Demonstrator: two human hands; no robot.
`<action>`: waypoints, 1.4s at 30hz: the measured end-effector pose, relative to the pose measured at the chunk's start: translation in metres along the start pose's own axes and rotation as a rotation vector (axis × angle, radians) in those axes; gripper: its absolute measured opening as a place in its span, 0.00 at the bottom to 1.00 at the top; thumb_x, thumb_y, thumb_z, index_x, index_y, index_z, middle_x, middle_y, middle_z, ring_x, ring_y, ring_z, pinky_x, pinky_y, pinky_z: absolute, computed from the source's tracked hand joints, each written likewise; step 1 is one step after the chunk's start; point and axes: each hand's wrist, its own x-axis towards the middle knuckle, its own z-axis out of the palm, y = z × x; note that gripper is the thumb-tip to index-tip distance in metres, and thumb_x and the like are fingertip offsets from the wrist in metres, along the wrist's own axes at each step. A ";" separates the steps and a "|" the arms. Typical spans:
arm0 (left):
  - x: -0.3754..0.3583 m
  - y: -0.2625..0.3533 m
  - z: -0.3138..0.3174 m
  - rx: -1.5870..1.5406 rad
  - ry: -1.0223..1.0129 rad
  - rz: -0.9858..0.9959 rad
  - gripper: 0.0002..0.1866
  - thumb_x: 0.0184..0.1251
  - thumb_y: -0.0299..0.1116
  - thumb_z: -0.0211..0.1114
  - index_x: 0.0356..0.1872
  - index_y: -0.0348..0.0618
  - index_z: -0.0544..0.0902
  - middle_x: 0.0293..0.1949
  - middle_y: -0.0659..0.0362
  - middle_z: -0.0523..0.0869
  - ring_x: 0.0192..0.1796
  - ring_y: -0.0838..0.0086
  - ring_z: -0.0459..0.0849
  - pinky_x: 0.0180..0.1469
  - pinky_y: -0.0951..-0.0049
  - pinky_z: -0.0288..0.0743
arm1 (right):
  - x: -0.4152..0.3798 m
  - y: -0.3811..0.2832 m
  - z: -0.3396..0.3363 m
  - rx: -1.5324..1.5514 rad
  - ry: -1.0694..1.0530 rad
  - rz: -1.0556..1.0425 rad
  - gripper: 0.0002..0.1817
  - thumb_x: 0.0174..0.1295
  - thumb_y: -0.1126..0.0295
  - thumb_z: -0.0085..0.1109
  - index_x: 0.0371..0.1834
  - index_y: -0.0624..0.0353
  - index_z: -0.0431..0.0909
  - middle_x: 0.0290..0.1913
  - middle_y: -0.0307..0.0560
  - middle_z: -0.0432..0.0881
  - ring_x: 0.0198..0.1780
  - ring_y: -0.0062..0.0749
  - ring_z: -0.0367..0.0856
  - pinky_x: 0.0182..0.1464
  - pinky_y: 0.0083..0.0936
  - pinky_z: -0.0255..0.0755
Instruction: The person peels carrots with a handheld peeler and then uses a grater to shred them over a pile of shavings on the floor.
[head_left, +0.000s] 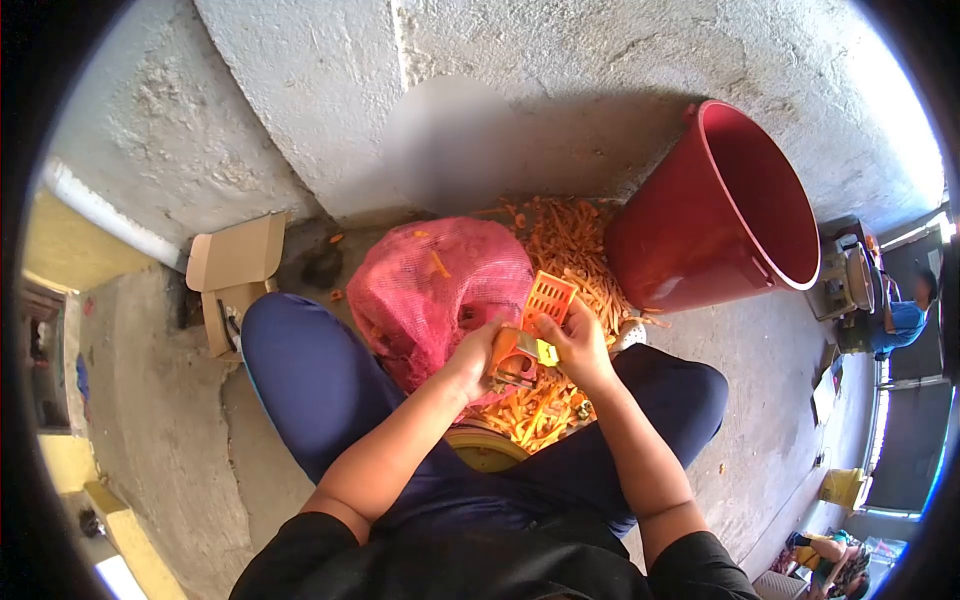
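Both my hands are close together above a heap of orange peelings, between my bent knees. In my right hand (582,345) is an orange slotted plastic tool (549,297), pinched near its lower end; a yellow piece (547,352) shows by the fingertips. My left hand (474,356) is closed around an orange carrot-like piece (503,347), partly hidden by the fingers. Just beyond the left hand a red mesh sack (430,285) bulges, its contents hard to make out. Carrot peelings (535,415) lie beneath my hands.
A large dark red bucket (670,235) leans at the right, its mouth facing right. More peelings (570,240) lie against the rough wall (560,60). An open cardboard box (235,255) stands at the left. Far right are a person in a blue top (908,325) and a yellow bucket (843,488).
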 end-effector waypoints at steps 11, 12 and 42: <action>-0.001 -0.004 -0.007 0.245 -0.007 -0.007 0.20 0.60 0.50 0.52 0.40 0.44 0.73 0.31 0.61 0.79 0.30 0.77 0.78 0.27 0.77 0.70 | 0.035 0.001 -0.069 -0.107 0.385 0.072 0.08 0.57 0.75 0.49 0.40 0.64 0.68 0.29 0.46 0.77 0.14 0.20 0.69 0.12 0.16 0.62; -0.002 -0.001 -0.008 0.203 -0.018 -0.031 0.19 0.59 0.50 0.53 0.41 0.45 0.73 0.31 0.62 0.78 0.31 0.77 0.78 0.27 0.77 0.70 | 0.030 0.003 -0.068 -0.159 0.319 0.092 0.09 0.57 0.75 0.50 0.40 0.64 0.68 0.31 0.46 0.78 0.17 0.22 0.72 0.15 0.17 0.65; 0.020 0.001 -0.028 0.806 0.041 0.417 0.23 0.45 0.34 0.70 0.43 0.42 0.72 0.35 0.62 0.78 0.38 0.80 0.76 0.41 0.80 0.69 | 0.010 0.058 -0.033 -0.717 0.102 0.272 0.14 0.57 0.63 0.44 0.35 0.66 0.69 0.31 0.64 0.76 0.38 0.55 0.75 0.39 0.40 0.67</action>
